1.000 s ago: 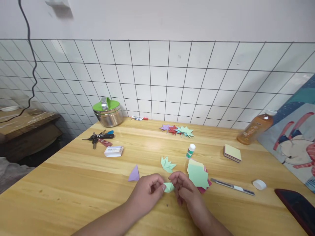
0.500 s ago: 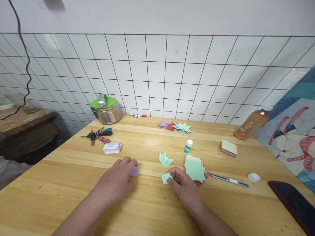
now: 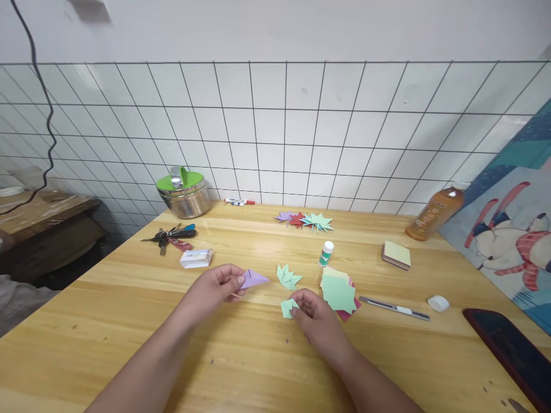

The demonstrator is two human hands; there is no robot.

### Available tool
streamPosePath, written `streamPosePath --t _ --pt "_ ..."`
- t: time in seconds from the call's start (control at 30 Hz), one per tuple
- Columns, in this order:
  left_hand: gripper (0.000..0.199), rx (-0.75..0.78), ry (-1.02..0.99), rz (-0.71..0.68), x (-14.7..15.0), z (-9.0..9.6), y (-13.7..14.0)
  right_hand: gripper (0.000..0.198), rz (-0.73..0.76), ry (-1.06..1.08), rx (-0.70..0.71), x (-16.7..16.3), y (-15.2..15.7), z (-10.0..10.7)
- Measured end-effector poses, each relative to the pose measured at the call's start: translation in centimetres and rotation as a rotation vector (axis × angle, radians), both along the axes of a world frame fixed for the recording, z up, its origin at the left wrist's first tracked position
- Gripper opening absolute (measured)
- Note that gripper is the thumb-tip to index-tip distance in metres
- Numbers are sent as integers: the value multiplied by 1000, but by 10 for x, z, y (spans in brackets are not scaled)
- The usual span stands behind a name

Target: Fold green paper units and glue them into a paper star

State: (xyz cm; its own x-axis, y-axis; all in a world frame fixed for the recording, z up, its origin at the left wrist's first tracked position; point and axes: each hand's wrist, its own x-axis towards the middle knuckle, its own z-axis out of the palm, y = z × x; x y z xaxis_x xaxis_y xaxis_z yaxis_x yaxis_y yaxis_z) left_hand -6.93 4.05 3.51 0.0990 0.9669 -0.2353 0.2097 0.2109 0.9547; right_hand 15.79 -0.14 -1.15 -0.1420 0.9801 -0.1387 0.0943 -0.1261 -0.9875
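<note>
Between the thumb and fingers of my left hand (image 3: 219,285) is a folded purple paper piece (image 3: 253,279), its sharp tip pointing right. My right hand (image 3: 317,321) pinches a small folded mint-green paper piece (image 3: 288,308) just above the table. Beyond the two hands lies a mint-green folded paper cluster (image 3: 288,277) with several points. Right of it, close to my right hand, is a loose stack of coloured paper squares (image 3: 338,292), mint green on top. A capped glue stick (image 3: 326,253) stands behind that stack.
Purple, red and green paper stars (image 3: 305,221) lie near the wall. To the right are a utility knife (image 3: 395,308), a white cap (image 3: 438,303), a phone (image 3: 508,350), a paper pad (image 3: 396,255) and a bottle (image 3: 437,212). Keys (image 3: 172,236), a small box (image 3: 196,258) and a pot (image 3: 185,195) stand left.
My left hand has picked the purple paper up off the table and turned it so its point shows. The right hand keeps its green piece, almost unmoved. The view has shifted slightly.
</note>
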Motion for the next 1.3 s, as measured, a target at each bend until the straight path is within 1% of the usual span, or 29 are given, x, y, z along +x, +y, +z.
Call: streamPosePath --t 0.1,0.23,0.37,0.57,0.63,0.7,0.73,0.8,0.83,0.9,0.97,1.1,1.17,1.3 --pt "37 -105 -154 30 2 -1 1 10 17 -6 22 1 0 -1" --pt "34 -187 -261 45 3 -5 2 10 30 -6 59 1 0 -3" --pt "34 -196 -288 40 6 -7 1 9 42 -22 70 2 0 -2" --pt "40 -166 -228 11 7 -8 0 8 31 -46 71 1 -1 -3" --pt "41 -152 -208 0 6 -9 1 13 23 -40 69 1 -1 -4" --pt "40 -139 -183 -19 6 -9 1 26 8 -56 71 1 -2 -4" --pt "40 -133 -171 -30 7 -8 1 33 -3 -91 93 1 -3 -3" --pt "38 -124 -156 -54 8 -8 1 43 -35 -203 189 2 -5 0" --pt "38 -118 -149 -68 10 -8 0 44 -52 -262 249 2 -6 2" --pt "37 -105 -129 -93 14 -10 -2 39 -73 -340 337 2 -8 4" --pt "36 -92 -104 -126 20 -15 -4 32 -66 -338 362 2 -9 5" --pt "34 -41 -94 -236 34 -31 -9 28 -25 -263 351 1 -9 2" --pt "34 -37 -78 -276 38 -37 -11 25 -19 -269 334 0 -8 2" --pt "32 -30 -62 -282 40 -41 -12 17 -6 -337 308 0 -6 4"
